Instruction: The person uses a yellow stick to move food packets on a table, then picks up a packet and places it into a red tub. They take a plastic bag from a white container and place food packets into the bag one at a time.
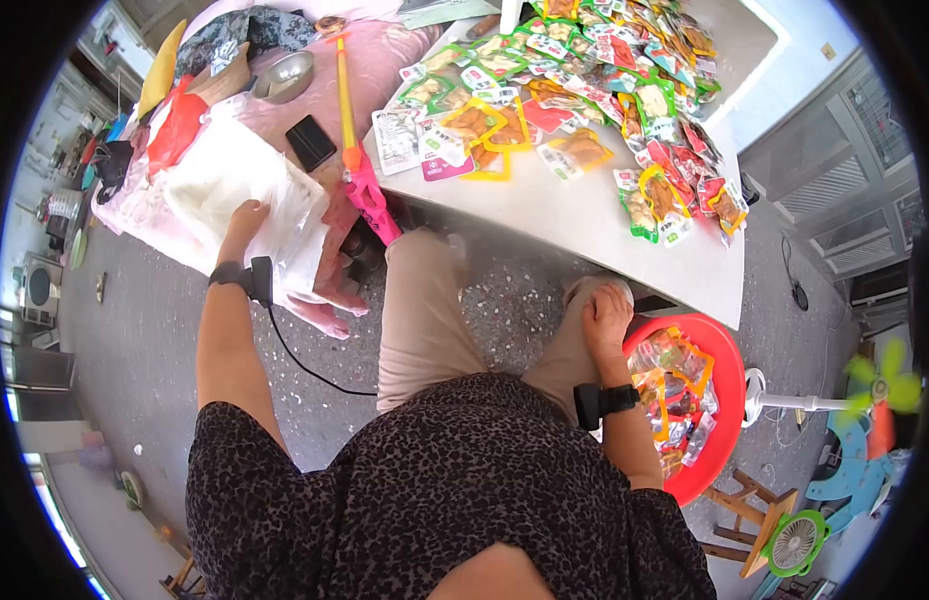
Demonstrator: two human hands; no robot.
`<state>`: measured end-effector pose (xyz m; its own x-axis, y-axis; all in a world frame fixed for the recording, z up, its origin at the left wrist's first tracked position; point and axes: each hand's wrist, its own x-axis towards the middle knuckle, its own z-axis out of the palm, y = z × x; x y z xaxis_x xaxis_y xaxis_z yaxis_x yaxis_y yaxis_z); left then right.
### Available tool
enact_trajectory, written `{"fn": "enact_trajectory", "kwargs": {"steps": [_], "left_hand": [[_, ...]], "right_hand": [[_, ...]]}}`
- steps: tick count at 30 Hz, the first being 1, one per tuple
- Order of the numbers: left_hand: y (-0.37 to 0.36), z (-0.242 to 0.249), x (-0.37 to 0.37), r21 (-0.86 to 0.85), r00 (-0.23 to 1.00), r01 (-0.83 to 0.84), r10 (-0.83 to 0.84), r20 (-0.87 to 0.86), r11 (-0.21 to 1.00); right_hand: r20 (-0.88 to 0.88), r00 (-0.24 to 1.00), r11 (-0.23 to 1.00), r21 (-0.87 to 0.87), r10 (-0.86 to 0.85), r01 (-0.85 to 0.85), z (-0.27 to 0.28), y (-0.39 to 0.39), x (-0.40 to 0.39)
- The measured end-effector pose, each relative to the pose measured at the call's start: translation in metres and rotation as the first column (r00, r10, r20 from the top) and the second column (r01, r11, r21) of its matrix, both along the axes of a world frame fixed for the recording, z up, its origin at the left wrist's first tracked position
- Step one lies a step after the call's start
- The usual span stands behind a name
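My left hand [247, 218] is at a stack of white plastic bags [225, 170] on the pink-covered surface at the left; its fingers are bent against the plastic, and whether they pinch it is too small to tell. Resting on my right knee, my right hand [609, 312] has nothing in it, its fingers spread over the trouser cloth. Many small colourful food packets [560, 60] are heaped on the white table [545, 220] ahead. Some packets lie singly near its front edge, among them an orange-edged one [577, 152].
A red basin [730, 400] of packets stands on the floor beside my right leg. On the pink cover [385, 60] lie a black phone [311, 143], a metal bowl [285, 77] and a yellow-and-pink stick [347, 100]. A green fan [795, 543] and wooden stool [750, 515] are at lower right.
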<state>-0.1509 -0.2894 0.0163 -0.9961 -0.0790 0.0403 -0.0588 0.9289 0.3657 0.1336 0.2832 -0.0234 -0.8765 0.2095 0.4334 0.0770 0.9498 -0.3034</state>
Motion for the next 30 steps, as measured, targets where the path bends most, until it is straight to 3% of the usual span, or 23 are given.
{"fn": "enact_trajectory", "kwargs": {"steps": [4, 7, 10, 14, 17, 18, 20, 21, 22, 23, 24, 26, 28, 30], "left_hand": [[-0.003, 0.006, -0.002, -0.109, 0.993, 0.116, -0.111, 0.05, 0.987], [-0.005, 0.005, -0.003, -0.131, 1.0, -0.023, 0.022, -0.006, 0.991], [-0.008, 0.012, -0.004, -0.151, 0.982, -0.076, 0.047, -0.185, 0.986], [0.05, 0.076, 0.023, 0.058, 0.96, -0.029, 0.044, -0.275, 0.998], [0.112, 0.103, 0.057, 0.263, 0.96, 0.143, -0.069, -0.273, 0.954], [0.13, 0.104, 0.066, 0.284, 0.941, 0.241, -0.152, -0.302, 0.928], [0.186, 0.115, 0.102, 0.429, 0.947, 0.319, -0.263, -0.187, 0.845], [0.2, 0.097, 0.105, 0.423, 0.924, 0.381, -0.326, -0.199, 0.822], [0.225, 0.091, 0.119, 0.558, 0.931, 0.349, -0.346, -0.115, 0.753], [0.24, 0.078, 0.123, 0.562, 0.918, 0.358, -0.39, -0.068, 0.746], [0.265, 0.073, 0.135, 0.517, 0.888, 0.436, -0.446, -0.113, 0.736], [0.298, 0.061, 0.151, 0.504, 0.834, 0.483, -0.552, -0.016, 0.716], [0.323, 0.05, 0.164, 0.556, 0.769, 0.542, -0.639, -0.026, 0.63], [0.336, 0.027, 0.168, 0.628, 0.757, 0.508, -0.653, 0.0, 0.589]], "right_hand": [[-0.018, 1.0, 1.0, 0.005, 0.004, -0.004, -0.002, 0.0, 0.0], [-0.012, 1.0, 1.0, 0.004, 0.0, 0.0, -0.002, 0.0, 0.0], [-0.012, 1.0, 1.0, 0.003, -0.001, 0.001, 0.002, -0.001, -0.001], [-0.047, 0.999, 0.999, -0.032, 0.02, -0.022, 0.005, -0.001, -0.001], [-0.067, 0.994, 0.96, -0.262, 0.083, -0.098, 0.012, -0.001, -0.004], [-0.157, 0.981, 0.917, -0.364, 0.11, -0.161, 0.022, -0.01, -0.008], [-0.042, 0.994, 0.705, -0.702, 0.104, -0.103, 0.03, -0.028, -0.019], [0.011, 0.993, 0.556, -0.83, 0.115, -0.056, 0.033, -0.037, -0.025], [-0.055, 0.984, 0.503, -0.854, 0.171, -0.135, 0.036, -0.047, -0.032], [-0.122, 0.967, 0.446, -0.87, 0.223, -0.213, 0.04, -0.057, -0.039], [-0.098, 0.962, 0.34, -0.922, 0.255, -0.184, 0.046, -0.068, -0.045], [-0.067, 0.953, 0.138, -0.984, 0.296, -0.112, 0.06, -0.089, -0.055], [-0.047, 0.948, -0.057, -0.998, 0.315, -0.03, 0.069, -0.104, -0.06], [-0.049, 0.957, -0.078, -0.997, 0.287, -0.028, 0.07, -0.111, -0.062]]}}
